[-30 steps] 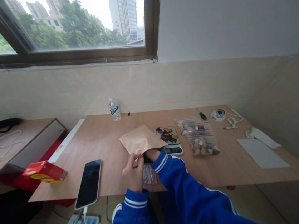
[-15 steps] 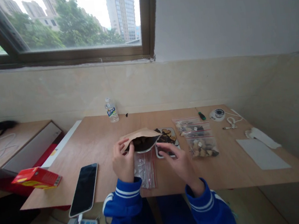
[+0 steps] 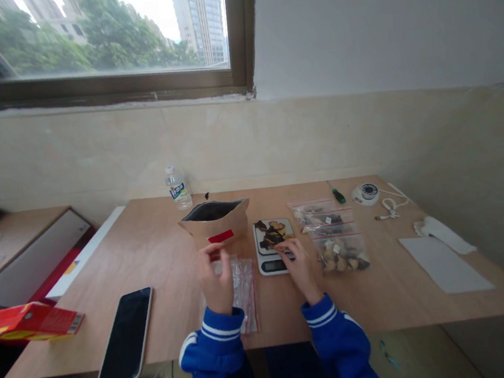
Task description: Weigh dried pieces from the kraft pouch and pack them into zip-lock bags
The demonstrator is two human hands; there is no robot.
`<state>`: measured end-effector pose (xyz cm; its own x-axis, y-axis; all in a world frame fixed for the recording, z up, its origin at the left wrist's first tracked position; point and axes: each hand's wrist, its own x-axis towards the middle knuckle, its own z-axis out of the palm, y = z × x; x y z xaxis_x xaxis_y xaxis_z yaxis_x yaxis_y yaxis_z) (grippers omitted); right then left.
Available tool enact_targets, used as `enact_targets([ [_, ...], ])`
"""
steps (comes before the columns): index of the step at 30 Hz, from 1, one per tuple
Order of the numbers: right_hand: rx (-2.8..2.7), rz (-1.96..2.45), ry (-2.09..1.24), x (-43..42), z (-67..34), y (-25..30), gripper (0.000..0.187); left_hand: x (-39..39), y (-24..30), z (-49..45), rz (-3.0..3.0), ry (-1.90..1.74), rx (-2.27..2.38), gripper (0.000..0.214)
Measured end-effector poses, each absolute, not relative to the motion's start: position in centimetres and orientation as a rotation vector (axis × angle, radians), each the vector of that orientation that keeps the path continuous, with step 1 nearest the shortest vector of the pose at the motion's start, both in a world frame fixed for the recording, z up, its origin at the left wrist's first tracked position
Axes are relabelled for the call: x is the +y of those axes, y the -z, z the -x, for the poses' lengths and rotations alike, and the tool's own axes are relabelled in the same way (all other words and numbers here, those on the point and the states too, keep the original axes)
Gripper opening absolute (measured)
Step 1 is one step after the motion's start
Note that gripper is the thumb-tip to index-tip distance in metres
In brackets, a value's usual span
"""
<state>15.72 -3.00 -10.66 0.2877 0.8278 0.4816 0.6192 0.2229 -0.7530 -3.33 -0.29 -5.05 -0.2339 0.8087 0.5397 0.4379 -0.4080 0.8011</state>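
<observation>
A brown paper pouch (image 3: 206, 229) with a dark lining and a red label stands upright, its mouth gaping, on the table. My left hand (image 3: 217, 281) is just in front of it, fingers curled and thumb apart, with nothing visibly held. To the right, a white kitchen scale (image 3: 262, 266) carries several dark and tan dried slices (image 3: 271, 233) that look like mushroom. My right hand (image 3: 302, 268) reaches over the scale's right edge, thumb and fingertips closed at a slice by the near edge of the pile. Clear zip bags (image 3: 245, 293) lie flat between my hands.
Filled zip bags (image 3: 338, 252) lie right of the scale. Beyond are a screwdriver (image 3: 338, 195), a white dome camera (image 3: 365, 194) and paper (image 3: 445, 264). Leftward are a water bottle (image 3: 179, 190), a phone (image 3: 125, 337) and a red box (image 3: 30, 321) near the front edge.
My left hand has let go of the pouch, which now stands upright farther back on the table. My right hand has moved down to the slices on the scale. The view has shifted slightly right.
</observation>
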Motion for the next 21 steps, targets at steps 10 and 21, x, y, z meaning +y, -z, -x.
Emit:
enact_targets([
  [10, -1.287, 1.507, -0.233, -6.5, -17.3, 12.0, 0.018, 2.2, 12.7, -2.7, -2.315, -1.006, 1.484, 0.023],
  [21, -1.518, 1.644, 0.118, -1.8, -15.0, 13.0, 0.02, 2.2, 13.6, -1.1, -2.344, -1.008, 1.489, 0.011],
])
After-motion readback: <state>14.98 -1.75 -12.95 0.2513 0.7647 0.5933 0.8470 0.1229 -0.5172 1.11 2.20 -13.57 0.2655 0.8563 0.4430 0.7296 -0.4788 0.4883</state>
